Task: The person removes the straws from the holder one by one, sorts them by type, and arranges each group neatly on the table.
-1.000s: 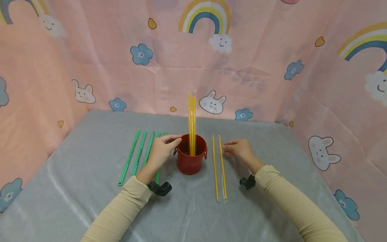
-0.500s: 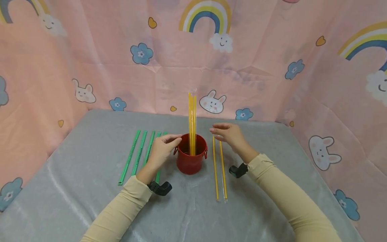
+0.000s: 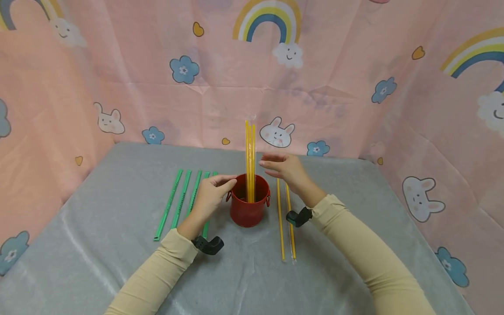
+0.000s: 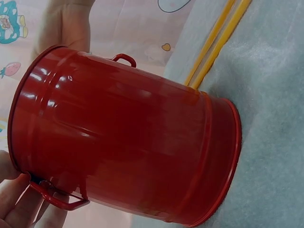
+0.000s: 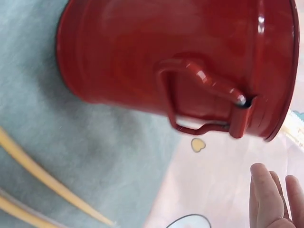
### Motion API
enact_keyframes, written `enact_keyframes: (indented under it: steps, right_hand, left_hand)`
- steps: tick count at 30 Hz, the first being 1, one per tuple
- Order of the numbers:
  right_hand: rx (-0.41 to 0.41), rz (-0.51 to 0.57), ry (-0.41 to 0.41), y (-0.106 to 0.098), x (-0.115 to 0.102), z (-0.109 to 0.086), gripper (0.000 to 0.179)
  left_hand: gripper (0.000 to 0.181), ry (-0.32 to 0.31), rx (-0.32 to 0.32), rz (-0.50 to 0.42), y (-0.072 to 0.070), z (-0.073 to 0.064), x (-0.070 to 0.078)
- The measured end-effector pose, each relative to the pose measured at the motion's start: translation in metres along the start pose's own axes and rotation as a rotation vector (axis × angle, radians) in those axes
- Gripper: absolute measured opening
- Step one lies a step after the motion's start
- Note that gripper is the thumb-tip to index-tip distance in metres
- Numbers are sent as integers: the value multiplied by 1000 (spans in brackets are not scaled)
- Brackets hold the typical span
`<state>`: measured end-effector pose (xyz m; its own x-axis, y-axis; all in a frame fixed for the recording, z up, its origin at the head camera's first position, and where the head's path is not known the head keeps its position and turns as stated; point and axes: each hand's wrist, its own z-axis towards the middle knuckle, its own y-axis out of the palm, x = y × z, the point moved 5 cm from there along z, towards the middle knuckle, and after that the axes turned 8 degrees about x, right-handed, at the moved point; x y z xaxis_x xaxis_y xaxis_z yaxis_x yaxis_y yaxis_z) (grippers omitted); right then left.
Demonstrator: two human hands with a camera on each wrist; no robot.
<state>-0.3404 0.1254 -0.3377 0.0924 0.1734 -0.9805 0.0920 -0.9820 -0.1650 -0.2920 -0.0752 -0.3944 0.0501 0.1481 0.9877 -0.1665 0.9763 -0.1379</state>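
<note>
Your left hand (image 3: 210, 192) grips the red bucket (image 3: 247, 215) at its rim; your right hand (image 3: 289, 171), fingers loosely extended, looks empty. Upright yellow straws (image 3: 250, 162) stand inside, just left of your right hand, seemingly the nearer. Loose yellow straws (image 3: 281, 223) lie right, pointing away from you; green straws (image 3: 169, 205) left.

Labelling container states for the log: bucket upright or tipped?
Upright. In the head view, the bucket stands base down on the table, mouth up, yellow straws rising from it.
</note>
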Motion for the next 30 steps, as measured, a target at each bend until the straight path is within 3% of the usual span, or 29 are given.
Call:
enact_keyframes:
  steps: [8, 14, 30]
  right_hand:
    - [-11, 4, -45, 12, -11, 4, 44]
    - [6, 24, -24, 16, -6, 3, 41]
    - [75, 31, -8, 23, -3, 6, 35]
  left_hand:
    - [21, 28, 12, -2, -2, 3, 4]
    - [21, 4, -2, 7, 0, -1, 0]
    - [21, 9, 10, 11, -1, -3, 0]
